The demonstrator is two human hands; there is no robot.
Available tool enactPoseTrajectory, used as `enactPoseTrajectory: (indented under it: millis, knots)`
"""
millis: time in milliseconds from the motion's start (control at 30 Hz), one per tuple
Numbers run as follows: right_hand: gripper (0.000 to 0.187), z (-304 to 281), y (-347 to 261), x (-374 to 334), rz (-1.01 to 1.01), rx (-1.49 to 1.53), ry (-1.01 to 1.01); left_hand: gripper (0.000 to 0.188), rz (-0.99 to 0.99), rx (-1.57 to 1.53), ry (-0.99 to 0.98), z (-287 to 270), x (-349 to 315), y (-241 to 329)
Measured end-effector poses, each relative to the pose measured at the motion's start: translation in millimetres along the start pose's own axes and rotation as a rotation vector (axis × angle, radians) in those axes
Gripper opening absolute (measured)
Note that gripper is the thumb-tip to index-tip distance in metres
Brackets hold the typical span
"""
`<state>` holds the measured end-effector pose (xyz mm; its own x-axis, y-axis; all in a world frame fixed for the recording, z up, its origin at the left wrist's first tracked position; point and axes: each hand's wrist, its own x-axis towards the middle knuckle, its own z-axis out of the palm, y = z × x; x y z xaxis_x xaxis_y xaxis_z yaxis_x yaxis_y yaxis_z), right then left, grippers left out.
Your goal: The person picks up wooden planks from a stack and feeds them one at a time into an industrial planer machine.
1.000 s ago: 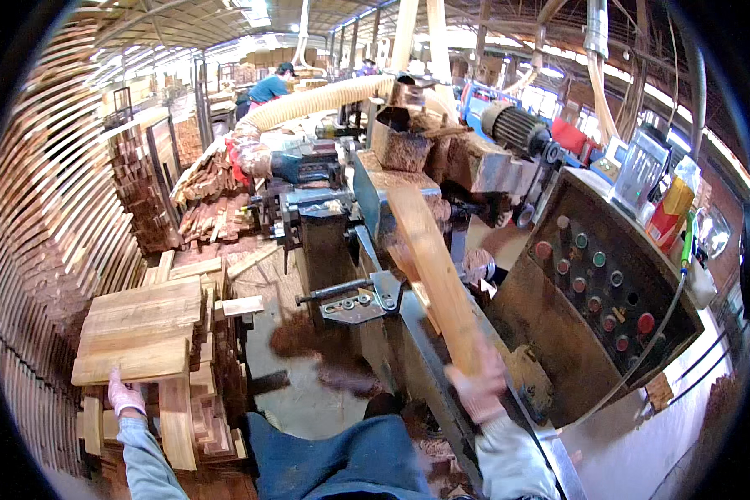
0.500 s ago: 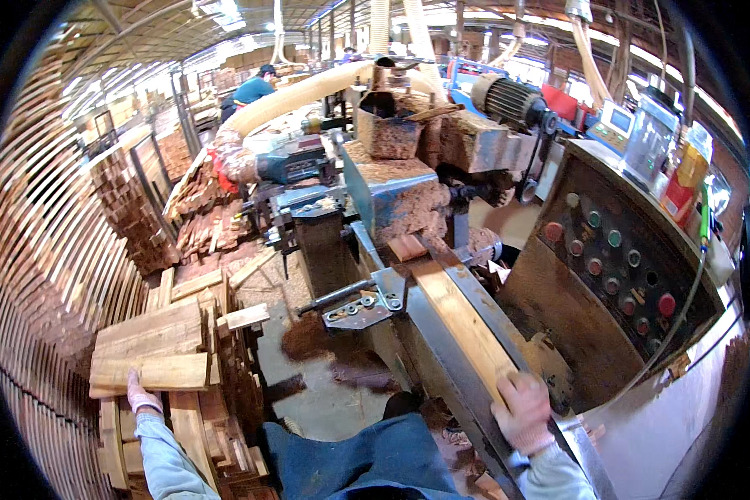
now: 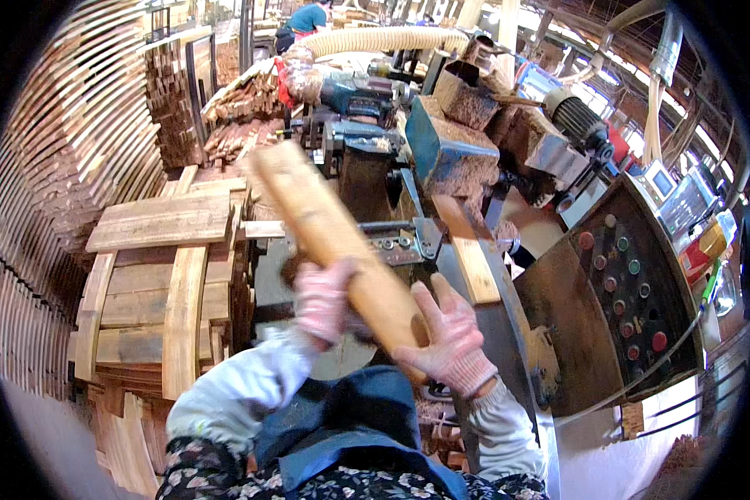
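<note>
A wooden board (image 3: 342,237) is held up slantwise in front of me, its far end toward the upper left and slightly blurred. Gloved, my left hand (image 3: 323,302) is closed round its left side near the middle. At the near end, my right hand (image 3: 452,333), also gloved, has its thumb and fingers about the board. A second board (image 3: 475,271) lies on the metal feed bed (image 3: 512,354) just beyond my right hand, running toward the sawdust-covered machine (image 3: 454,154).
To the left stands a stack of boards (image 3: 158,221), beside a tall wall of stacked slats (image 3: 67,167). A control panel (image 3: 625,292) with coloured buttons flanks the feed bed on the right. Far back, a person (image 3: 306,21) bends near a ribbed hose (image 3: 383,40).
My left hand has lifted a board off the stack and brought it to the middle. My right hand has left the board on the feed bed, which has moved farther toward the machine.
</note>
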<state>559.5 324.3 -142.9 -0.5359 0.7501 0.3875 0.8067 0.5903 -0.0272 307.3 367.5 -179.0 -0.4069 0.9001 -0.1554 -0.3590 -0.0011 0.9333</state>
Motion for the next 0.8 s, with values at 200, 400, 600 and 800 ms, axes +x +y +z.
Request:
enactPoseTrajectory:
  millis: [200, 400, 600, 800]
  knots:
    - [0.107, -51, -31, -104, 0.632, -0.059, -0.08, 0.05, -0.301, -0.134, -0.601, 104, -85, -61]
    - [0.097, -48, -38, -213, 0.976, -0.04, -0.121, 0.066, -0.421, 0.475, -0.904, 120, -122, -45]
    - [0.088, -81, -38, -247, 0.894, -0.179, -0.104, 0.05, 0.551, 0.786, -0.654, 18, 107, 54]
    - [0.092, 9, 42, -182, 1.038, -0.127, 0.559, 0.078, 0.487, 1.545, -0.085, -232, 275, 165]
